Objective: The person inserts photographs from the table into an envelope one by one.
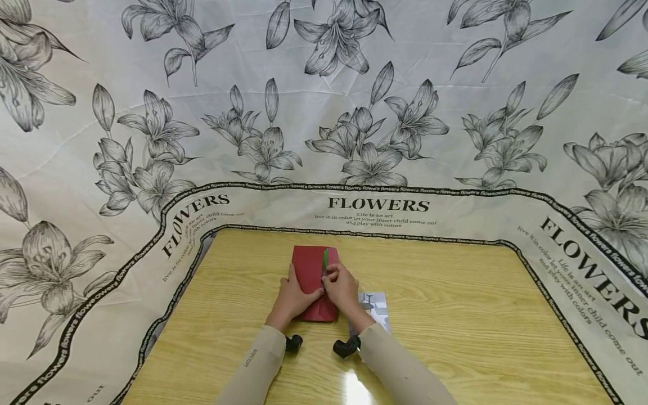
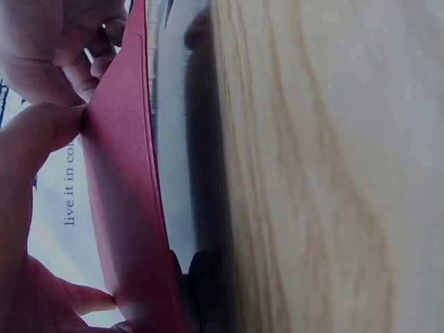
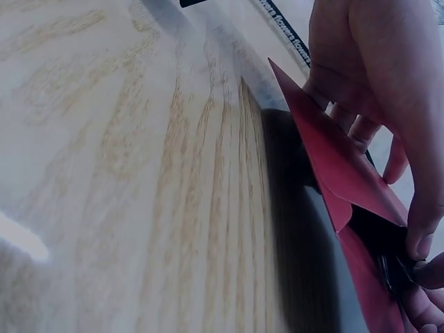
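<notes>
A flat red envelope [image 1: 307, 261] lies in front of me, with a narrow green strip [image 1: 325, 257] showing along its opening near the right side. My left hand [image 1: 295, 298] grips the envelope from its left, the thumb laid across the front and fingers at the side edge. With curled fingers, my right hand [image 1: 342, 286] pinches at the opening, right beside the left thumb. In the right wrist view, the red flap [image 3: 340, 208] stands slightly apart, and something shiny and black [image 3: 393, 272] shows at the fingertips. I cannot tell whether the right fingers hold it or only the flap.
A grey-and-white patterned paper [image 1: 377, 306] lies partly under my right wrist. The wood-grain table [image 1: 455, 298] spreads around the hands. A flower-printed cloth [image 1: 374, 140] rises along the table's back and sides. Black wrist cameras [image 1: 346, 347] sit at both sleeves.
</notes>
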The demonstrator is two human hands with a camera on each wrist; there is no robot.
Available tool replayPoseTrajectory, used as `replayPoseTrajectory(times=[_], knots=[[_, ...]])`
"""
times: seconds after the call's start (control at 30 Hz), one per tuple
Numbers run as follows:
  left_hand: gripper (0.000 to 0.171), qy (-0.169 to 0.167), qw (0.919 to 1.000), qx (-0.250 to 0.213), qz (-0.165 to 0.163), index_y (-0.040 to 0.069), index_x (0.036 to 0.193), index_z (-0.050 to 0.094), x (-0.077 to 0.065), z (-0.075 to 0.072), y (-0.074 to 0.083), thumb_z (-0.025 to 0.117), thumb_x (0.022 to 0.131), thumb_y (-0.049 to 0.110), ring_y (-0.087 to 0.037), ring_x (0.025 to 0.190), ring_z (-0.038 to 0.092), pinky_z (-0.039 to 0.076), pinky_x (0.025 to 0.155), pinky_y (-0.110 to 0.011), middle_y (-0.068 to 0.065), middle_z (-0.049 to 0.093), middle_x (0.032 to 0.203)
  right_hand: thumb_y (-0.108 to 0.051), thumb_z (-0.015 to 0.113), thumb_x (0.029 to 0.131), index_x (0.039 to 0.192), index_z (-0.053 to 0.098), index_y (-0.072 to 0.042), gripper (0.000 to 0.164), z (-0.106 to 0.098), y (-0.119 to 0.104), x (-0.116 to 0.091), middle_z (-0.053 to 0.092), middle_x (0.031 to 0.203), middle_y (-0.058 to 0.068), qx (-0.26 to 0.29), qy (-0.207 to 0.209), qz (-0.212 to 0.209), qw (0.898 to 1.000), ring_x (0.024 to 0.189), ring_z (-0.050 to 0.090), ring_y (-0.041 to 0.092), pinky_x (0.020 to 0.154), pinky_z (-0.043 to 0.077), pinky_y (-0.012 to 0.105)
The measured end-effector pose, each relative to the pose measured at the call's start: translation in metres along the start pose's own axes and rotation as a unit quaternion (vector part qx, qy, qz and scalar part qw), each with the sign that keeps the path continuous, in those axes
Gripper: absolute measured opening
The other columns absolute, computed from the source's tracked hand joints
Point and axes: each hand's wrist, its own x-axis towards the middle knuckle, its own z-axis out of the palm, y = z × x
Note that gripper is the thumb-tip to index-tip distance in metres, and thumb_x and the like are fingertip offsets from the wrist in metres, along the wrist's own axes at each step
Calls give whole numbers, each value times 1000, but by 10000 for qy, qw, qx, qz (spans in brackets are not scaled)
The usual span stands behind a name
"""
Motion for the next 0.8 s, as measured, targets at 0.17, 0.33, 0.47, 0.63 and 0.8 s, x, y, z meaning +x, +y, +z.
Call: replayPoseTrajectory(times=[0.17,0.33,0.47,0.63,0.8], knots=[[123,1,10000,-36,-51,-4,170,10,0,1,0,84,89,51,-52,114,63,54,95,-62,-44,39,147,-13,79,97,118,74,-6,23,-5,0,-2,71,84,-1,73,-34,22,10000,81,67,19,89,51,45],[123,-27,9999,-13,-145,-2,171,9,0,0,1,83,90,53,-52,116,63,54,95,-61,-43,38,149,-11,78,97,117,74,-4,22,-19,4,-9,67,85,2,466,-145,-2,9988,79,61,15,72,49,32],[123,-56,9998,11,-189,-1,171,8,0,0,2,82,91,54,-51,117,63,54,96,-61,-42,38,150,-13,76,100,120,73,-5,21,-35,13,-17,69,94,5,692,-292,78,9971,79,60,15,65,48,29],[123,-57,9998,-33,-187,-1,171,9,-1,0,2,83,90,54,-50,115,64,55,95,-61,-42,38,149,-15,74,102,124,73,-3,25,-59,27,-27,70,100,10,696,-461,115,9964,77,62,16,59,47,31],[124,-87,9998,7,-181,0,172,8,0,1,1,83,90,56,-50,115,64,55,93,-60,-42,37,151,-15,74,103,126,72,-2,27,-87,39,-39,69,99,9,439,-558,288,9971,75,61,17,60,48,33]])
